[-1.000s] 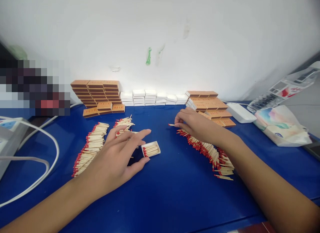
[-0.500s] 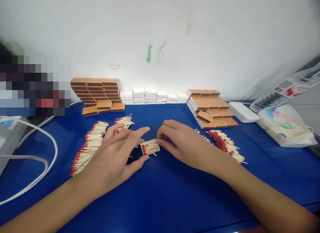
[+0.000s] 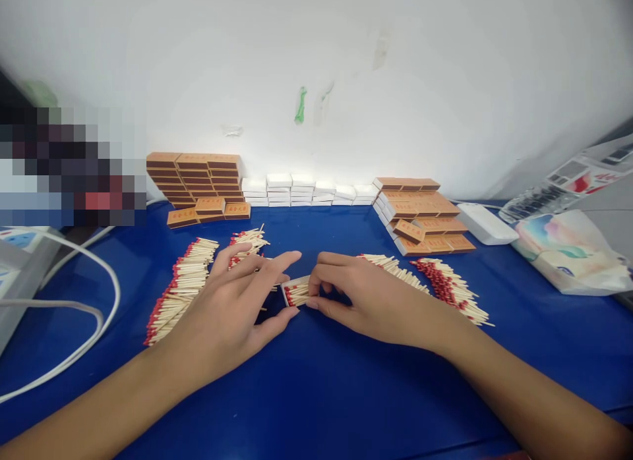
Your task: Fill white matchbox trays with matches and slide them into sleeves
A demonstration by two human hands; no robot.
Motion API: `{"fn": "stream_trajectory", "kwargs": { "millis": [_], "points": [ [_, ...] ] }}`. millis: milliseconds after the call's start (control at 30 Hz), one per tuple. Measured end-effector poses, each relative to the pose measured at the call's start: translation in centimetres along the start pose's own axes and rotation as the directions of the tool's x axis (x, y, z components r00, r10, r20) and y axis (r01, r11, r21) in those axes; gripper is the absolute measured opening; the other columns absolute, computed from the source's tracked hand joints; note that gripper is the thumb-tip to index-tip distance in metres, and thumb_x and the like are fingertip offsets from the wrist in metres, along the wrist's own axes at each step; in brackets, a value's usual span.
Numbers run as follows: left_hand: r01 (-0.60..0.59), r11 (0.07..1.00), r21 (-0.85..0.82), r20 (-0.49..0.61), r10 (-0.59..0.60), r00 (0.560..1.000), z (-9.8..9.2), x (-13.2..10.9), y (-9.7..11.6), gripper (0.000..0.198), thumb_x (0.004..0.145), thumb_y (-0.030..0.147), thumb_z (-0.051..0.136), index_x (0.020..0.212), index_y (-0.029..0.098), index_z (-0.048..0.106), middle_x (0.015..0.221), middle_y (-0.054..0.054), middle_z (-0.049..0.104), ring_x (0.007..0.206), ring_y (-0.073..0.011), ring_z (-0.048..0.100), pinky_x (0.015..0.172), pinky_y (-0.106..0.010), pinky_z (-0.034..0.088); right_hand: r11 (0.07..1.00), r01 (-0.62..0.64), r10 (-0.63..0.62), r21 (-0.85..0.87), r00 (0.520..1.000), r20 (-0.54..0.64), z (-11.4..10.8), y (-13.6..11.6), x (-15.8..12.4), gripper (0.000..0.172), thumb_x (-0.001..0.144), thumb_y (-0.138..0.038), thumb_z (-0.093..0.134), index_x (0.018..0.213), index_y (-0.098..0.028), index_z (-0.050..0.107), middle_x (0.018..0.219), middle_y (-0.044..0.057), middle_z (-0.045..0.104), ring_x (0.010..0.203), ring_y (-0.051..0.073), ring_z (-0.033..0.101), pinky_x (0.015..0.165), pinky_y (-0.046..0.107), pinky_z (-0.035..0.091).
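A small white matchbox tray filled with red-headed matches lies on the blue table in front of me. My left hand is around its left end, thumb at the near side and a finger at the far side, index finger stretched out above. Over the tray's right end, my right hand has its thumb and fingers pinched on the match ends, hiding that end. Loose matches lie in piles to the left and to the right.
Brown matchboxes are stacked at the back left and back right. White trays line the wall between them. A white box, a tissue pack and a plastic bottle are at the right; white cables curve at the left.
My right hand has moved onto the tray's right end, its thumb closing on the matches. Matches that stuck out over the near edge no longer show there. My left hand stays around the tray.
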State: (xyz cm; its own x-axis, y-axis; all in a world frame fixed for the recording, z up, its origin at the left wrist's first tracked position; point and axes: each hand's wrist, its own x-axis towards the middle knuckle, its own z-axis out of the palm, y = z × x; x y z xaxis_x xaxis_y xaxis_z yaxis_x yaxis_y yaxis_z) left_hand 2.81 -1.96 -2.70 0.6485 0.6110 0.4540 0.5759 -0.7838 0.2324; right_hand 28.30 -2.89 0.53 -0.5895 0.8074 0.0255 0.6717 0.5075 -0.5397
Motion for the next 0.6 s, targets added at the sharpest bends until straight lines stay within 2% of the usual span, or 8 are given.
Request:
{"fn": "stream_trajectory", "kwargs": {
  "millis": [167,333,500,600],
  "points": [
    [0.005,1.000,-0.008,0.007,-0.005,1.000,0.0,-0.1,-0.1,0.060,0.104,0.032,0.070,0.158,0.024,0.044,0.114,-0.005,0.082,0.114,-0.0263,0.074,0.125,-0.055,0.033,0.998,-0.018,0.016,-0.063,1.000,-0.020,-0.2,0.4,-0.3,0.010,0.106,-0.020,0.065,0.099,-0.021,0.071,0.101,0.002,0.065,0.079,0.016,0.061,0.071,0.031,0.044],
    [0.005,1.000,-0.015,0.012,-0.005,1.000,0.1,-0.1,-0.1,0.061,0.105,0.032,0.071,0.158,0.026,0.042,0.117,-0.004,0.082,0.119,-0.0256,0.074,0.127,-0.054,0.031,0.996,0.023,-0.025,-0.086,0.999,-0.029,-0.4,1.0,-0.4,0.013,0.109,-0.020,0.061,0.107,-0.023,0.073,0.103,0.003,0.064,0.081,0.016,0.062,0.072,0.031,0.045],
    [-0.004,1.000,-0.011,0.019,0.005,1.000,0.0,-0.1,-0.1,0.061,0.106,0.031,0.070,0.159,0.025,0.041,0.117,-0.003,0.082,0.119,-0.0242,0.074,0.128,-0.053,0.028,0.993,-0.021,0.009,-0.112,0.995,-0.102,-0.6,1.4,-0.3,0.008,0.107,-0.020,0.064,0.105,-0.022,0.071,0.103,0.003,0.064,0.078,0.015,0.061,0.070,0.030,0.044],
    [-0.004,1.000,-0.013,0.024,0.005,1.000,-0.1,-0.1,0.0,0.061,0.106,0.032,0.069,0.159,0.025,0.040,0.115,-0.003,0.082,0.118,-0.0246,0.074,0.129,-0.054,0.027,0.990,-0.029,0.016,-0.136,0.995,-0.098,-0.4,1.4,-0.1,0.006,0.107,-0.022,0.064,0.103,-0.022,0.069,0.104,0.003,0.065,0.079,0.016,0.061,0.070,0.030,0.044]
  ]
}}
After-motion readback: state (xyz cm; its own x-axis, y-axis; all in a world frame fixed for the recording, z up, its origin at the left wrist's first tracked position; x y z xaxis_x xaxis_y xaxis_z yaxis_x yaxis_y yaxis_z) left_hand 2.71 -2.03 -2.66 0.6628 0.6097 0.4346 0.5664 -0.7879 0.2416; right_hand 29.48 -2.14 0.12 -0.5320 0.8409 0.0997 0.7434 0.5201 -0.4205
